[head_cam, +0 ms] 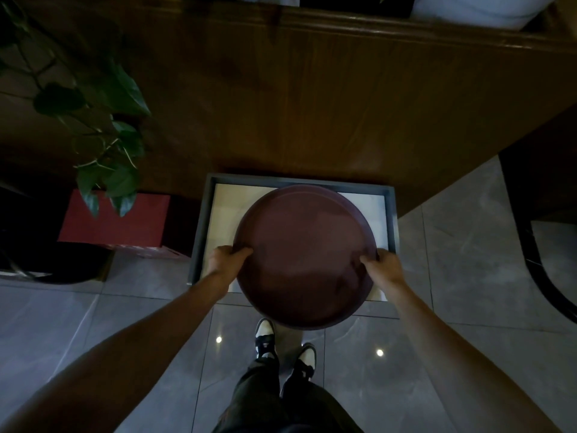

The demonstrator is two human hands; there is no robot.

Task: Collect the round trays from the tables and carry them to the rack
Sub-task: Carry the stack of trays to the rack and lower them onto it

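A round dark maroon tray [304, 254] is held level in front of me, above the floor. My left hand [226, 262] grips its left rim and my right hand [385, 267] grips its right rim, thumbs on top. Beneath the tray sits a grey-framed rack [203, 214] with a pale inner surface, low on the floor against a wooden panel. The tray hides most of the rack's middle.
A tall wooden panel [312, 104] rises behind the rack. A red box [115, 220] and a leafy potted plant [109, 135] stand at the left. A dark curved furniture leg [543, 276] is at the right. My shoes [284, 345] stand on grey floor tiles.
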